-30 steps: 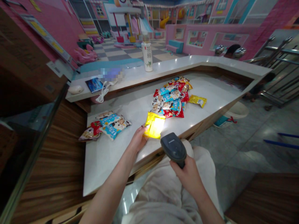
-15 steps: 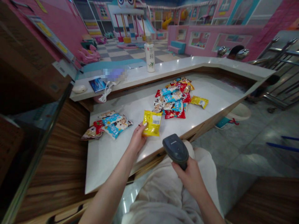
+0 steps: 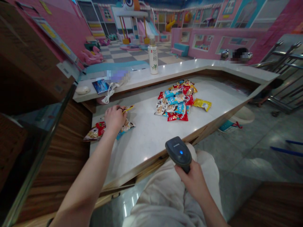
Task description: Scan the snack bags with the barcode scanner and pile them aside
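Note:
My left hand [image 3: 114, 117] is closed on a yellow snack packet [image 3: 128, 108], holding it edge-on just above the small pile of packets [image 3: 98, 131] at the left of the white counter [image 3: 151, 132]. My right hand [image 3: 193, 180] grips a dark handheld barcode scanner [image 3: 178, 152] over my lap, below the counter's front edge; a blue light glows on its top. A larger heap of snack packets [image 3: 175, 100] lies farther back in the middle of the counter, with one yellow packet [image 3: 202, 103] lying apart to its right.
A raised white ledge [image 3: 189, 67] runs behind the counter with a tall bottle [image 3: 153, 56], a computer mouse [image 3: 81, 90], a card and a white cable. A dark cabinet stands at my left. A bucket [image 3: 236, 121] sits on the tiled floor to the right.
My left hand has carried the yellow packet from in front of the scanner leftward to above the small pile. The scanner's bright beam on the packet is gone. The right hand has barely moved.

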`<state>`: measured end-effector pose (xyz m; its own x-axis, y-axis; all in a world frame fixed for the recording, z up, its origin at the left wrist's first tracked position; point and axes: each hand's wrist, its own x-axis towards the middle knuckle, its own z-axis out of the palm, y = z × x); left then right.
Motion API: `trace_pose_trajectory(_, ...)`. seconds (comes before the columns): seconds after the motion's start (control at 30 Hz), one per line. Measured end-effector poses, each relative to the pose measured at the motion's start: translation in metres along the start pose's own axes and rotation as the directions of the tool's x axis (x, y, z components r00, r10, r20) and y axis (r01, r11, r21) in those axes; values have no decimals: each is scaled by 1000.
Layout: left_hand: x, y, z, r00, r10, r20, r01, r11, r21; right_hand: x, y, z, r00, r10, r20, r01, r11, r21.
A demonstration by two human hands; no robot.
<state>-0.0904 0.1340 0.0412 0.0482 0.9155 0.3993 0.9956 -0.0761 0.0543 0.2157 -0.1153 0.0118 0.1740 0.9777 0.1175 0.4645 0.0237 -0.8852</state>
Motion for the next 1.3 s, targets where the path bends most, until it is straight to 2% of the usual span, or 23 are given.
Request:
trace_pose_trajectory(0.07, 10, -4, 4, 991, -19, 130, 7, 996, 90, 0, 0, -1, 1000, 3, -2, -3, 1000, 5)
trace_pose_trajectory(0.13, 15, -2, 7, 980, -34, 196, 8, 991, 132, 1, 1, -2, 1000, 6, -8, -6, 1000, 5)
trace_pose_trajectory(0.2, 16, 6, 8, 990, -34, 140, 17, 992, 125, 1, 3, -2, 1000, 10, -10, -10, 1000, 6)
trace_pose_trajectory(0.27, 16, 20, 10, 999, 4, 42, -5, 999, 37, 2, 4, -3, 1000, 14, -10, -14, 1000, 14)
trace_pose_trajectory(0.33, 17, 40, 13, 997, 76, -17, -78, 987, -140, 3, 5, -4, 1000, 18, -8, -18, 1000, 15)
trace_pose_trajectory(0.43, 28, 79, 22, 976, 210, -59, -215, 880, -423, 4, 6, -4, 1000, 17, -11, -17, 1000, 2)
trace_pose_trajectory(0.57, 60, 134, 37, 927, 344, -152, -364, 718, -593, 5, 8, -3, 1000, 19, -18, -19, 1000, 3)
trace_pose_trajectory(0.7, 102, 179, 55, 911, 377, -167, -387, 642, -662, 6, 8, -2, 999, 13, -41, -12, 1000, 14)
trace_pose_trajectory(0.87, 140, 214, 78, 917, 396, -53, -306, 610, -731, 6, 10, -3, 998, 22, -63, -22, 1000, 1)
trace_pose_trajectory(1.0, 148, 223, 84, 923, 384, 12, -241, 603, -760, 6, 10, -5, 997, 23, -75, -23, 1000, -3)
trace_pose_trajectory(1.17, 133, 208, 71, 964, 264, -33, -180, 554, -813, 7, 11, -5, 997, 31, -75, -32, 999, -9)
trace_pose_trajectory(1.23, 117, 196, 62, 983, 168, -66, -139, 465, -874, 6, 11, -4, 997, 34, -70, -35, 999, -9)
trace_pose_trajectory(1.3, 92, 183, 52, 995, 77, -65, -85, 291, -953, 5, 11, -4, 997, 37, -67, -38, 999, -9)
